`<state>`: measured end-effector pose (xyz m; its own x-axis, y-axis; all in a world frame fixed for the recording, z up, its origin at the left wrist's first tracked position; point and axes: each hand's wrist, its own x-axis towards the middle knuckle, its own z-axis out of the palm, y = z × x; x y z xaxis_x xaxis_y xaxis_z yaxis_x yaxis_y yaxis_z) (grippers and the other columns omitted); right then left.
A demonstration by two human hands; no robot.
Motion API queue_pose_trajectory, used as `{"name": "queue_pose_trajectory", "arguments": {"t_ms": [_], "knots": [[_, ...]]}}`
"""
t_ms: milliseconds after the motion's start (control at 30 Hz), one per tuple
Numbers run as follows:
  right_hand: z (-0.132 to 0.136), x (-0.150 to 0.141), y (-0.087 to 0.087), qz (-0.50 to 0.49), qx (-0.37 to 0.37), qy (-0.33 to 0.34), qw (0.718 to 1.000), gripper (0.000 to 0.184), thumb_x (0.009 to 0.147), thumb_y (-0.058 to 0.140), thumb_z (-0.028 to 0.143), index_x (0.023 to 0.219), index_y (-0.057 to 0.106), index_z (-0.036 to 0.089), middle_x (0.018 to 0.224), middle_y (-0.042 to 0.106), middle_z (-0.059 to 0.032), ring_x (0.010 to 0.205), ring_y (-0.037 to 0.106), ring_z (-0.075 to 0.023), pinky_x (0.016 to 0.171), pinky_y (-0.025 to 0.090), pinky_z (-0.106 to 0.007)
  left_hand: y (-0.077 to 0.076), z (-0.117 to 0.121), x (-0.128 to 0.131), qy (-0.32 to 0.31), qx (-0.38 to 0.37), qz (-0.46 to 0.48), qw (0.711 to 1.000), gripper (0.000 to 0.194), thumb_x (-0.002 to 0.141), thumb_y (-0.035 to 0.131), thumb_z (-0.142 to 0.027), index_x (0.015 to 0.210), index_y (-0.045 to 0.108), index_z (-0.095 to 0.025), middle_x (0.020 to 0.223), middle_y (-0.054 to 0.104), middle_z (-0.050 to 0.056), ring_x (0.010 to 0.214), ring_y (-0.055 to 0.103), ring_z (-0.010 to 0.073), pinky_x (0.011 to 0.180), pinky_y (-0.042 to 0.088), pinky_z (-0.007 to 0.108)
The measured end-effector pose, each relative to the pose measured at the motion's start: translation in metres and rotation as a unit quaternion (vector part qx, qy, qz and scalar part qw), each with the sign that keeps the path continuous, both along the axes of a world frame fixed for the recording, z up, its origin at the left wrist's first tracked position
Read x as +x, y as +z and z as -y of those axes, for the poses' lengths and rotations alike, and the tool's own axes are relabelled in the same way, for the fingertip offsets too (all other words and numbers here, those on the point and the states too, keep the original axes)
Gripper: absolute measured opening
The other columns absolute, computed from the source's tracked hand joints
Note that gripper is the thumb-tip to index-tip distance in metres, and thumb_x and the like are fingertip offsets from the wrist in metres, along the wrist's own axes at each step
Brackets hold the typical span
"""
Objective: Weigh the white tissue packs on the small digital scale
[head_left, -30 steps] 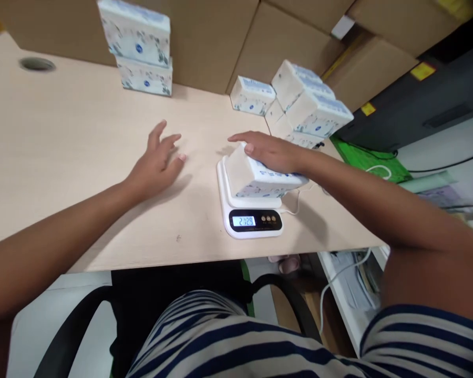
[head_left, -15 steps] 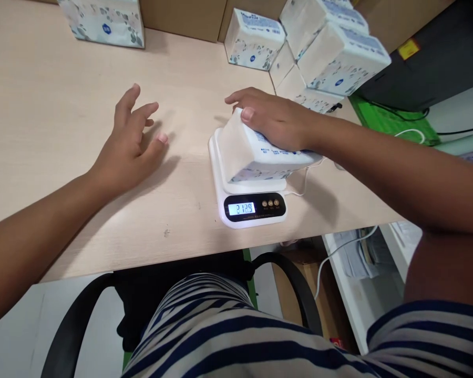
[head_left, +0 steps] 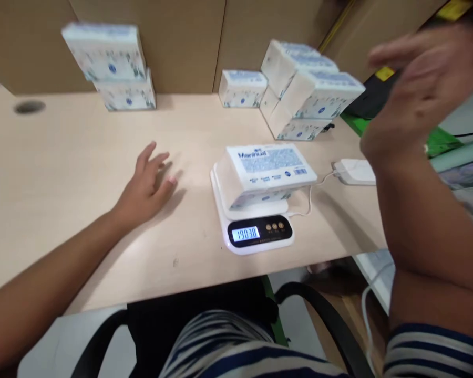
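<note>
A pack of tissues [head_left: 274, 168] lies on a white digital scale [head_left: 220, 226], its printed side up and one end reaching past the platform's right side. The scale's lit display [head_left: 246, 234] shows digits. My left hand [head_left: 144, 191] rests over the table to the left of the scale, fingers apart, with nothing in it. Raised at the upper right, my right hand [head_left: 421, 89] is away from the pack and smeared by motion. Its fingers look stretched out, and nothing shows in it.
Several tissue packs [head_left: 319, 97] are stacked at the back right, with a single pack [head_left: 243, 89] beside them. Two more packs [head_left: 106, 58] stand stacked at the back left. Cardboard [head_left: 181, 47] lines the table's rear. A cable [head_left: 310, 199] runs from the scale toward a white device [head_left: 357, 172].
My right hand has let go of the pack on the scale and moved up to the right. The display digits differ. My view has tilted up, showing more of the back.
</note>
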<state>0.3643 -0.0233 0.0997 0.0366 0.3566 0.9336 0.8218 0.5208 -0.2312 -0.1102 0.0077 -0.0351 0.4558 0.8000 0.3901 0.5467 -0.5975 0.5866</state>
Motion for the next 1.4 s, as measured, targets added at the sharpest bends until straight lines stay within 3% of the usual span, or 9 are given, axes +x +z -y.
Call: {"name": "queue_pose_trajectory", "arguments": {"t_ms": [67, 133, 233, 333, 467, 667, 867, 1100, 1400], "knots": [[0.001, 0.029, -0.017, 0.104, -0.023, -0.118, 0.987, 0.081, 0.111, 0.037, 0.086, 0.095, 0.087, 0.024, 0.098, 0.088, -0.0209, 0.096, 0.082, -0.0374, 0.089, 0.057, -0.057, 0.011, -0.007, -0.008, 0.010, -0.029, -0.080, 0.996, 0.077, 0.109, 0.057, -0.071, 0.182, 0.036, -0.053, 0.200, 0.020, 0.003, 0.159, 0.066, 0.0421, 0.128, 0.060, 0.068], [0.001, 0.047, -0.039, 0.190, -0.120, -0.179, 0.958, 0.079, 0.111, 0.032, 0.081, 0.093, 0.084, 0.023, 0.095, 0.087, -0.0245, 0.087, 0.080, -0.0400, 0.083, 0.058, -0.058, 0.023, -0.020, -0.022, 0.007, -0.039, -0.205, 0.978, 0.081, 0.107, 0.048, -0.077, 0.179, 0.050, -0.040, 0.195, 0.036, 0.008, 0.172, 0.052, 0.0423, 0.142, 0.044, 0.066], [0.006, 0.055, -0.070, 0.213, -0.198, -0.176, 0.940, 0.062, 0.113, 0.036, 0.066, 0.096, 0.081, 0.026, 0.098, 0.088, -0.0174, 0.094, 0.081, -0.0398, 0.092, 0.061, -0.061, 0.037, -0.045, -0.045, 0.067, -0.054, -0.319, 0.944, 0.103, 0.104, 0.027, -0.079, 0.176, 0.055, -0.011, 0.188, 0.046, 0.019, 0.181, 0.036, 0.0387, 0.152, 0.023, 0.054], [0.021, 0.050, -0.085, 0.198, -0.244, -0.136, 0.939, 0.055, 0.115, 0.038, 0.058, 0.111, 0.083, 0.028, 0.114, 0.089, -0.0161, 0.113, 0.081, -0.0425, 0.107, 0.059, -0.068, 0.040, -0.059, -0.060, 0.138, -0.076, -0.363, 0.918, 0.114, 0.104, 0.015, -0.082, 0.179, 0.045, -0.002, 0.192, 0.037, 0.023, 0.183, 0.031, 0.0407, 0.151, 0.020, 0.057], [0.040, 0.035, -0.084, 0.212, -0.313, -0.112, 0.919, 0.047, 0.115, 0.039, 0.042, 0.131, 0.081, 0.032, 0.130, 0.085, -0.0152, 0.128, 0.075, -0.0457, 0.120, 0.048, -0.075, 0.035, -0.059, -0.059, 0.138, -0.078, -0.366, 0.917, 0.127, 0.101, -0.001, -0.096, 0.184, 0.034, -0.007, 0.198, 0.023, 0.016, 0.185, 0.021, 0.0361, 0.151, 0.014, 0.055], [0.046, 0.008, -0.083, 0.279, -0.321, -0.054, 0.904, 0.031, 0.105, 0.054, 0.030, 0.121, 0.080, 0.028, 0.130, 0.084, -0.0155, 0.129, 0.074, -0.0457, 0.117, 0.048, -0.073, 0.037, -0.053, -0.053, 0.139, -0.092, -0.349, 0.922, 0.130, 0.101, -0.003, -0.099, 0.184, 0.032, -0.005, 0.199, 0.019, 0.016, 0.186, 0.017, 0.0376, 0.152, 0.010, 0.054], [0.041, 0.017, -0.089, 0.304, -0.319, -0.044, 0.897, 0.023, 0.104, 0.053, 0.030, 0.104, 0.076, 0.028, 0.118, 0.085, -0.0143, 0.117, 0.075, -0.0403, 0.105, 0.055, -0.064, 0.036, -0.053, -0.055, 0.140, -0.087, -0.346, 0.923, 0.118, 0.106, 0.005, -0.094, 0.185, 0.033, -0.010, 0.200, 0.020, 0.011, 0.185, 0.019, 0.0338, 0.152, 0.013, 0.055], [0.042, 0.012, -0.091, 0.311, -0.341, -0.013, 0.887, 0.047, 0.109, 0.049, 0.071, 0.087, 0.069, 0.034, 0.097, 0.079, -0.0139, 0.103, 0.072, -0.0397, 0.099, 0.057, -0.063, 0.041, -0.046, -0.047, 0.144, -0.089, -0.350, 0.921, 0.123, 0.103, -0.001, -0.097, 0.185, 0.031, -0.010, 0.200, 0.018, 0.012, 0.186, 0.016, 0.0308, 0.152, 0.010, 0.052], [0.040, 0.015, -0.089, 0.290, -0.343, -0.020, 0.893, 0.070, 0.108, 0.041, 0.088, 0.109, 0.077, 0.028, 0.112, 0.086, -0.0166, 0.112, 0.076, -0.0397, 0.103, 0.057, -0.059, 0.049, -0.042, -0.042, 0.160, -0.108, -0.365, 0.911, 0.113, 0.108, 0.006, -0.090, 0.186, 0.030, -0.012, 0.200, 0.019, 0.013, 0.186, 0.017, 0.0355, 0.151, 0.014, 0.056]]}}
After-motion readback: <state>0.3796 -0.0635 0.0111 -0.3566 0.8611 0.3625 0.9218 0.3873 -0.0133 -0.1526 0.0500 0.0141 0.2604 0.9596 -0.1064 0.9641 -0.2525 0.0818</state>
